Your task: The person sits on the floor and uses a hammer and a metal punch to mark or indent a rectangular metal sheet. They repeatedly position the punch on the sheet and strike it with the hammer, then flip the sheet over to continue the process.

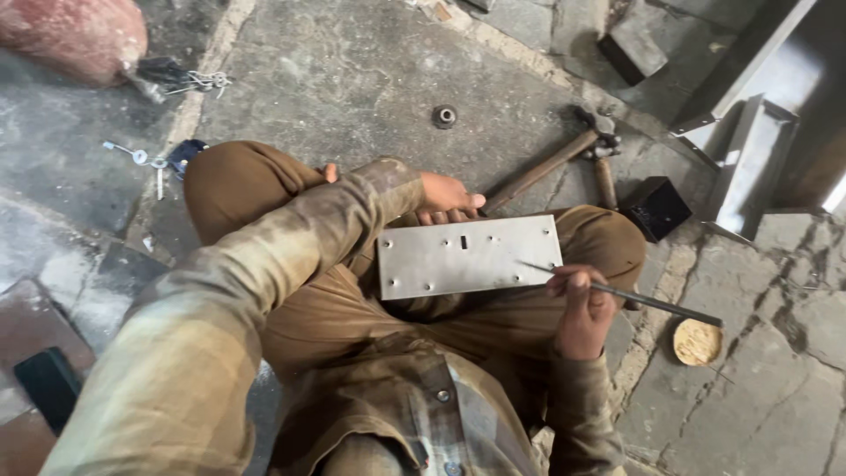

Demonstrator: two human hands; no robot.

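metal plate (469,256), flat, rectangular and grey, lies across the lap of a person sitting on the stone floor (352,70), with small holes near its edges and a short slot near the middle. left hand (445,198) is curled over the far long edge, fingers folded down on it, pinning the plate against the legs. right hand (583,304) is closed around a thin metal rod (652,302), held like a pen, its pointed end resting on the plate near the right edge.

the plate has no firm support, only thighs under it, so it could tip or slide if the left hand's hold slackens, and the point would then skid across the surface. the rod's tip sits close to the plate's edge; a slip off that edge would likely send the point toward the leg. the plate's bare edges look sharp enough to cut the fingers folded over them.

two hammers (573,154) lie on the floor just beyond the knee, a black block (656,207) beside them, and a small round dish (698,342) near the right hand.
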